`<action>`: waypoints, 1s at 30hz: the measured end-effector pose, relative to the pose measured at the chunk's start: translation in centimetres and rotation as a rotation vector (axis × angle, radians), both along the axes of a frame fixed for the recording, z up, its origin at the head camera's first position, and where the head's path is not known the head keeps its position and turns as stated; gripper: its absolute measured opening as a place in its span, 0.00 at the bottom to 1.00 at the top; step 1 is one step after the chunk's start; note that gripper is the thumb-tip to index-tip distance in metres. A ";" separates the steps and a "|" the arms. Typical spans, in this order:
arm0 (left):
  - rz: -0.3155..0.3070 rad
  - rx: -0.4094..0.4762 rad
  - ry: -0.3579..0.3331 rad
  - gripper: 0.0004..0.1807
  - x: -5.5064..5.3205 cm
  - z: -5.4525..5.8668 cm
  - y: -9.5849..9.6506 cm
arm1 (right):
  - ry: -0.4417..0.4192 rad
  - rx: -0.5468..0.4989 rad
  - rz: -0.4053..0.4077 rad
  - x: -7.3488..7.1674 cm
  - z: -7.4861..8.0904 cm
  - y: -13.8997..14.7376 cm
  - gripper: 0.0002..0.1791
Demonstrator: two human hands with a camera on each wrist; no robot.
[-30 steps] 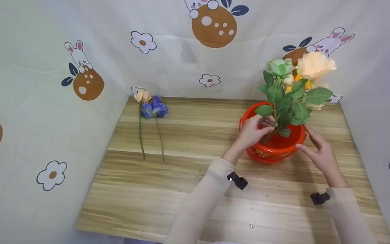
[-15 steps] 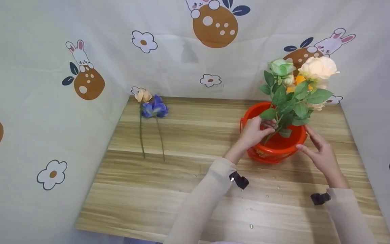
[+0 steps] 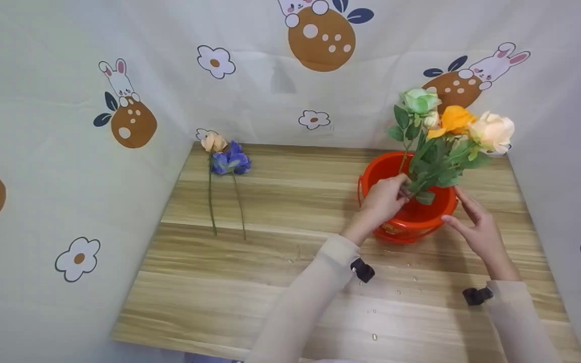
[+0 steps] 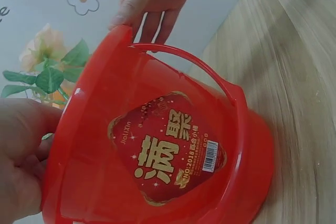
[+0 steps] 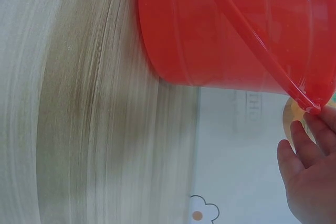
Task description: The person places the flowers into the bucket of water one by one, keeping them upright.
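A red plastic bucket (image 3: 416,218) stands at the table's right, holding several artificial flowers. They include a green rose (image 3: 420,101), an orange flower (image 3: 457,120) and a peach rose (image 3: 493,132) leaning right. My left hand (image 3: 385,200) reaches over the near left rim and pinches a leafy stem; its fingertips are partly hidden among leaves. On the bucket's right side, my right hand (image 3: 481,236) rests its thumb and straight fingers against the rim. The left wrist view shows that thumb (image 4: 128,14) on the rim; in the right wrist view, extended fingers (image 5: 307,148) touch near the handle joint.
To the left on the wooden table (image 3: 290,201) lie a peach flower (image 3: 214,142) and a blue-purple flower (image 3: 232,160), stems toward me. Water drops (image 3: 374,337) dot the table's front. Printed cloth (image 3: 270,85) hangs behind and on both sides.
The peach rose has swung down and to the right, uncovering the orange flower. My left hand has shifted slightly right and turned over. The right hand and the bucket stay put.
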State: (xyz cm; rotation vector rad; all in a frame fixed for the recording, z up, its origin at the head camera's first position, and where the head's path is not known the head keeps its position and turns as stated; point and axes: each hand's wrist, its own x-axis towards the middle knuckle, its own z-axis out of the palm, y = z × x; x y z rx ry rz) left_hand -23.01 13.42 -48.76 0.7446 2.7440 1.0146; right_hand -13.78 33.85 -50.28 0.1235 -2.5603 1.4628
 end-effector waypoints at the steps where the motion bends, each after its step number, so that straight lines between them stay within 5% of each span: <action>1: -0.001 -0.028 0.017 0.16 0.0 -0.1 0.1 | 0.000 0.001 0.001 0.0 -0.1 0.1 0.37; 9: -0.024 -0.182 0.164 0.16 0.2 -0.5 0.3 | -0.016 0.005 -0.020 -1.0 -2.7 1.6 0.38; 13: -0.002 -0.178 0.157 0.19 0.3 -0.4 0.3 | -0.025 0.017 -0.036 -1.2 -3.1 1.9 0.38; 21: 0.013 0.142 0.051 0.18 0.3 0.4 -0.8 | 0.015 -0.020 0.000 -0.3 -1.0 0.7 0.37; 26: 0.018 0.401 -0.052 0.15 -0.4 0.8 -2.6 | 0.012 -0.037 0.005 -1.0 -2.5 1.6 0.38; 30: 0.043 0.517 -0.090 0.14 -1.0 1.0 -4.2 | 0.004 -0.014 -0.007 -1.3 -3.5 2.1 0.38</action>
